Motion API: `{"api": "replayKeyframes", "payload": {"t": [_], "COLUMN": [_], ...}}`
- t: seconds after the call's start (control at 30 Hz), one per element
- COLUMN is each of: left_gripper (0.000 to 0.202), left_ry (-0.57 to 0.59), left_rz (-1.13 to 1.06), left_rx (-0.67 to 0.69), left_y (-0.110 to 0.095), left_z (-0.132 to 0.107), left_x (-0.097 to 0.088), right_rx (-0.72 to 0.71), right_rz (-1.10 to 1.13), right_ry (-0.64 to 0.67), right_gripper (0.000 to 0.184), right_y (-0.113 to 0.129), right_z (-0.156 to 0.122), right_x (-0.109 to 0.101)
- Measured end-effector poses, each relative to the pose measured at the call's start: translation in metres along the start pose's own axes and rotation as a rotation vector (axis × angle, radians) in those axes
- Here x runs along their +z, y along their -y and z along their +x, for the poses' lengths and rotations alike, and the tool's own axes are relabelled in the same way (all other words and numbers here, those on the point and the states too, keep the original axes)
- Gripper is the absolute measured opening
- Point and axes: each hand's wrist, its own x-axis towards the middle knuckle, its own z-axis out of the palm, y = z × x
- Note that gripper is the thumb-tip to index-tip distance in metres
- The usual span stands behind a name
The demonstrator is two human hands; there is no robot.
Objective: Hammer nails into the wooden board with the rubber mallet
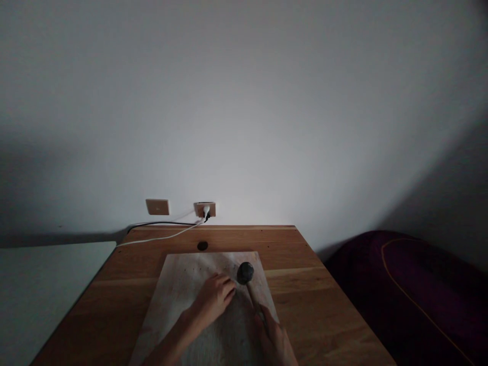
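Observation:
My right hand is wrapped round the wooden handle of a mallet with a rounded black head. The head hangs over the upper right of a pale, worn wooden board, just right of my left hand. The fingers of my left hand are curled and pressed together over the board; whatever they pinch, if anything, is hidden and too small to name. A row of small dark marks, perhaps nails or holes, runs along the board's far part.
Under the board is a brown wooden table with a round dark hole near its back edge. White and black cables lead to a wall socket. A pale surface lies left; a dark purple rounded seat stands right.

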Motion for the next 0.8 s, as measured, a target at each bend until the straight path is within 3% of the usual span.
{"api": "replayKeyframes", "payload": {"t": [0.1,0.17,0.27,0.5,0.8], "left_gripper": [0.016,0.013,0.012,0.012,0.013], "left_ry": [-0.154,-0.252,-0.276,-0.241,-0.283], "left_rz": [-0.236,-0.294,-0.306,-0.308,-0.101], "left_rx": [-0.208,-0.329,-0.418,-0.414,-0.268], "left_y": [0.023,0.041,0.062,0.073,0.070], "left_z": [0.009,0.014,0.017,0.009,0.005], "left_x": [-0.012,-0.016,-0.012,0.007,0.011], "right_rx": [-0.010,0.002,0.000,0.048,0.033], "right_rz": [0.107,0.132,0.152,0.157,0.106], "right_ry": [0.088,0.072,0.034,0.149,0.130], "right_gripper": [0.064,0.066,0.067,0.066,0.073], "right_y": [0.002,0.002,0.004,0.006,0.011], "right_z": [0.000,0.000,-0.001,0.002,0.001], "right_x": [-0.003,-0.004,-0.003,-0.004,-0.007]}}
